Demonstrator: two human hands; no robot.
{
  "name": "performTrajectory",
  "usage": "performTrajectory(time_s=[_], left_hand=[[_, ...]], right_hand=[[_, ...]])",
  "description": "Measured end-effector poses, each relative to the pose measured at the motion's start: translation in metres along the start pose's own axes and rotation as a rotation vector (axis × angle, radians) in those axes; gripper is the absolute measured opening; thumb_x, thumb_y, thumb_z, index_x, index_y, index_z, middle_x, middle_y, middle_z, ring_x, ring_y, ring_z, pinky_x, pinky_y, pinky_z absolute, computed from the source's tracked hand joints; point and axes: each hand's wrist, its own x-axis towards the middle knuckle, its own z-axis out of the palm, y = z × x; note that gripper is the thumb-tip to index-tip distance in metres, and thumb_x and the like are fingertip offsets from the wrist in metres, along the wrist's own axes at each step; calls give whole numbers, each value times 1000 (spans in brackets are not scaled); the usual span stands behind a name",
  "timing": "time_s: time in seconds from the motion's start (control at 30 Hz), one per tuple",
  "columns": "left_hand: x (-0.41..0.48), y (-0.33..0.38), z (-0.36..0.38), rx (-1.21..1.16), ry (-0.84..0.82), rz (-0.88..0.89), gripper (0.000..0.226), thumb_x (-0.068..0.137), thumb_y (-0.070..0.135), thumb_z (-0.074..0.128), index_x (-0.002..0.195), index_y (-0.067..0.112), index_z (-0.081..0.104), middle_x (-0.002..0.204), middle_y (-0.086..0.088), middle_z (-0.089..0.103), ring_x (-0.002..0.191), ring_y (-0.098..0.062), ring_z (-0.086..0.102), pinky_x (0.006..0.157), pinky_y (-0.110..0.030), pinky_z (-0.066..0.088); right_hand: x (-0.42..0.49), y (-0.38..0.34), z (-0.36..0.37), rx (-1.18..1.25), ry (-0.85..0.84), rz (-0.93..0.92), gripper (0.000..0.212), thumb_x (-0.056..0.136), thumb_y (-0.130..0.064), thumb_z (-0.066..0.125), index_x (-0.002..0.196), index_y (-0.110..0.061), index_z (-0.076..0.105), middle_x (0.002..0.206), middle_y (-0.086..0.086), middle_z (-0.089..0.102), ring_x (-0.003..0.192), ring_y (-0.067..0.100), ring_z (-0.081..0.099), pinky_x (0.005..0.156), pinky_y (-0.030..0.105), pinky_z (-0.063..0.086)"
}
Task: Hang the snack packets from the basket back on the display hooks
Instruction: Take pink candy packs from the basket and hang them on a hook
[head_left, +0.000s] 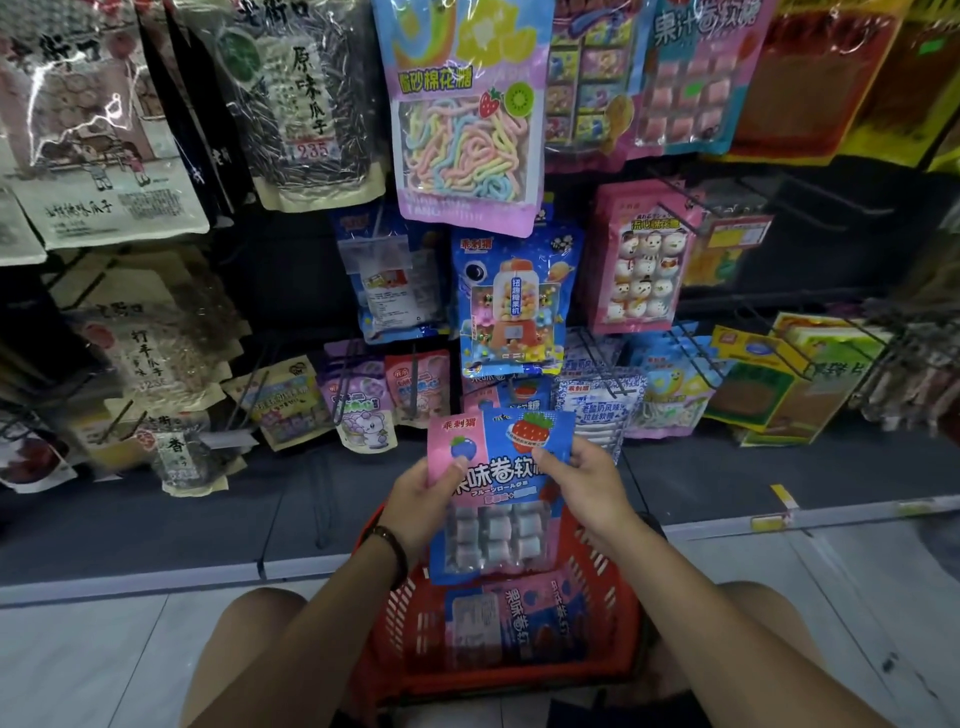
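I hold a pink-and-blue candy packet (498, 499) upright above the red basket (602, 597), low in the middle of the view. My left hand (421, 499) pinches its upper left corner and my right hand (582, 488) grips its upper right edge. More packets of the same kind (509, 623) lie flat in the basket. Just above the held packet, matching packets (524, 392) hang on a low hook of the display.
The black display wall is packed with hanging bags: seed packs (306, 104) at left, rainbow marshmallow (467, 119) at top, a blue gumball bag (514, 301) in the middle, snowman marshmallows (641, 265) at right. Bare hooks (810, 200) stick out at right. A grey shelf base (779, 467) runs below.
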Motion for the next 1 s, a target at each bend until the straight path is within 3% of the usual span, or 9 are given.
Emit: performTrajectory(time_s=[0.1, 0.17, 0.23, 0.37, 0.5, 0.7, 0.8, 0.9, 1.0], left_hand=[[14, -6, 0, 154, 97, 20, 21, 96, 33, 71, 92, 13, 75, 82, 4, 74, 75, -15, 68, 77, -47, 61], [27, -13, 0, 232, 144, 26, 22, 89, 35, 79, 85, 14, 76, 78, 2, 75, 73, -16, 68, 77, -47, 61], [39, -16, 3, 275, 159, 48, 14, 86, 33, 83, 90, 20, 80, 86, 1, 78, 82, -17, 72, 79, -38, 61], [61, -23, 14, 255, 173, 117, 15, 86, 13, 83, 89, 28, 80, 87, 6, 74, 84, -15, 68, 72, -15, 54], [88, -35, 23, 151, 101, 65, 20, 89, 8, 79, 88, 28, 82, 96, 2, 80, 98, -22, 74, 94, -41, 59], [129, -44, 36, 111, 51, -5, 13, 99, 29, 69, 89, 32, 76, 91, 5, 77, 93, -15, 71, 85, -29, 52], [148, -52, 37, 85, 36, -73, 12, 102, 38, 62, 96, 41, 71, 101, 9, 75, 102, -14, 69, 86, -25, 52], [170, -65, 41, 39, 43, -109, 11, 102, 39, 61, 100, 43, 72, 113, 11, 74, 114, -17, 67, 100, -32, 50], [186, -74, 46, 18, 70, -116, 14, 101, 39, 62, 104, 35, 75, 115, -1, 75, 110, -23, 68, 101, -38, 54]], right_hand=[[8, 12, -6, -76, 51, -8, 4, 97, -17, 76, 98, -18, 79, 93, 1, 82, 90, 25, 77, 76, 39, 64], [15, 20, -12, -141, 80, -9, 6, 94, -23, 80, 92, -17, 80, 96, 3, 81, 92, 26, 77, 83, 48, 64], [24, 24, -18, -214, 68, -9, 9, 92, -24, 82, 97, -17, 81, 106, 5, 80, 100, 26, 76, 92, 50, 60], [42, 28, -23, -188, 43, -20, 16, 96, -4, 75, 96, -19, 80, 102, 14, 78, 89, 27, 78, 90, 50, 64], [65, 48, -27, -216, 25, -31, 13, 97, -24, 76, 100, -37, 80, 103, 1, 79, 99, 24, 76, 95, 49, 62], [111, 78, -30, -191, -4, 37, 10, 102, -34, 68, 108, -30, 74, 106, 0, 79, 104, 17, 76, 101, 49, 59], [134, 89, -28, -224, -26, 66, 13, 100, -44, 67, 102, -34, 73, 105, -2, 78, 102, 19, 75, 99, 53, 58], [160, 103, -29, -209, 7, 73, 33, 88, -66, 68, 93, -35, 76, 93, -1, 79, 93, 22, 76, 94, 61, 58], [173, 109, -28, -177, 46, 82, 16, 95, -54, 70, 93, -39, 77, 94, -2, 79, 94, 22, 76, 94, 60, 58]])
